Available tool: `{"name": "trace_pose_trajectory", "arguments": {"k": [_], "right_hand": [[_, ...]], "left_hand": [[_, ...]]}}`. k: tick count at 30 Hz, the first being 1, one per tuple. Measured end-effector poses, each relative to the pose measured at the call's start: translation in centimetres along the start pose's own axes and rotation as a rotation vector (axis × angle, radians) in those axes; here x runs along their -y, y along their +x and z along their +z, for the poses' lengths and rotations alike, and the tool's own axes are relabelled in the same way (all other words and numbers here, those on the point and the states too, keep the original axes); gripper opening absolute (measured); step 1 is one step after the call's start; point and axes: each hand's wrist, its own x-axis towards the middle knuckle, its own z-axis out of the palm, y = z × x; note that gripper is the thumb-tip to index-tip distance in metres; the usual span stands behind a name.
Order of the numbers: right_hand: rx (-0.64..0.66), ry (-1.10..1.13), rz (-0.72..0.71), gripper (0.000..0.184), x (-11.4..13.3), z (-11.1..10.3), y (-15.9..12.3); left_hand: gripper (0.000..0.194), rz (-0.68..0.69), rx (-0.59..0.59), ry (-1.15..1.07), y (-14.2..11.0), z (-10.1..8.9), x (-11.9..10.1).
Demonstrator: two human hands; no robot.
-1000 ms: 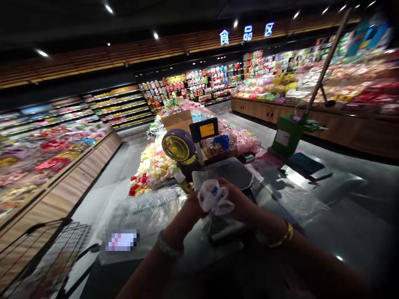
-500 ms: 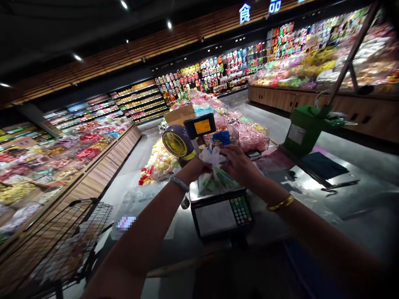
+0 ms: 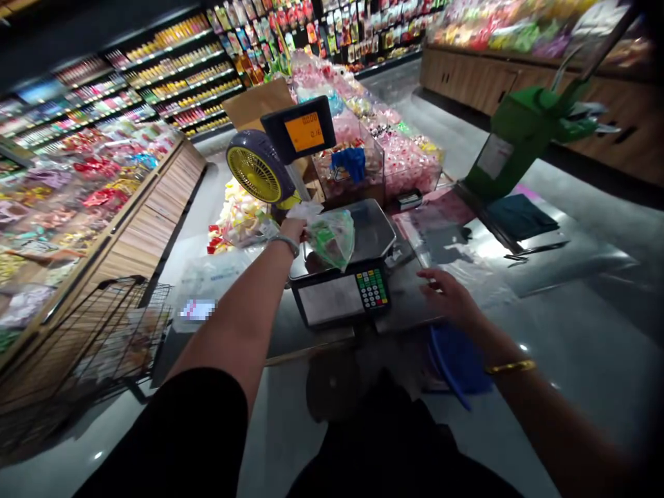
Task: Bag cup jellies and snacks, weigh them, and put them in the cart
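My left hand (image 3: 294, 229) grips the gathered neck of a clear plastic bag (image 3: 335, 238) with green contents. The bag hangs tilted over the metal pan (image 3: 371, 232) of a weighing scale; whether it touches the pan I cannot tell. My right hand (image 3: 449, 294) is off to the right of the scale keypad (image 3: 372, 288), fingers apart and holding nothing. Behind the pan rises the scale's orange-lit display (image 3: 304, 131). A purple fan with a yellow grille (image 3: 254, 173) stands beside the display.
A green bag-sealing stand or similar machine (image 3: 511, 138) stands on the right of the counter, near a dark folded cloth (image 3: 523, 216). Flat plastic bags (image 3: 207, 280) lie at left. A wire shopping cart (image 3: 114, 332) and a blue bin (image 3: 461, 360) are below. Candy displays (image 3: 415, 155) lie beyond.
My left hand has lifted the bag and swung it left across the pan. My right hand has let go of the bag and moved right and down. The view has tipped downward.
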Motion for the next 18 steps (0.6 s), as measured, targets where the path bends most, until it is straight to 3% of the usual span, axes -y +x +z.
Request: {"name": "trace_pose_trajectory", "arguments": {"k": [5, 8, 11, 13, 15, 18], "right_hand": [[0.069, -0.167, -0.009, 0.032, -3.1, 2.6, -3.8], [0.147, -0.411, -0.116, 0.038, -2.6, 5.1, -5.1], [0.228, -0.67, -0.191, 0.045, -1.2, 7.9, -5.5], [0.272, -0.778, -0.201, 0.049, -0.3, 9.6, -5.4], [0.293, -0.833, -0.199, 0.053, 0.2, 10.8, -5.1], [0.305, -0.865, -0.2, 0.055, 0.4, 11.9, -4.5]], "left_hand": [[0.037, -0.015, -0.094, 0.053, 0.1, -2.0, 3.4], [0.031, 0.008, -0.085, 0.024, -1.1, -3.1, 4.6], [0.029, 0.085, -0.118, -0.006, -3.9, -4.5, 6.9], [0.042, 0.155, -0.164, -0.01, -6.8, -5.6, 10.1], [0.051, 0.193, -0.173, 0.012, -10.5, -6.7, 14.6], [0.047, 0.092, -0.058, 0.111, -16.8, -8.3, 22.4]]}}
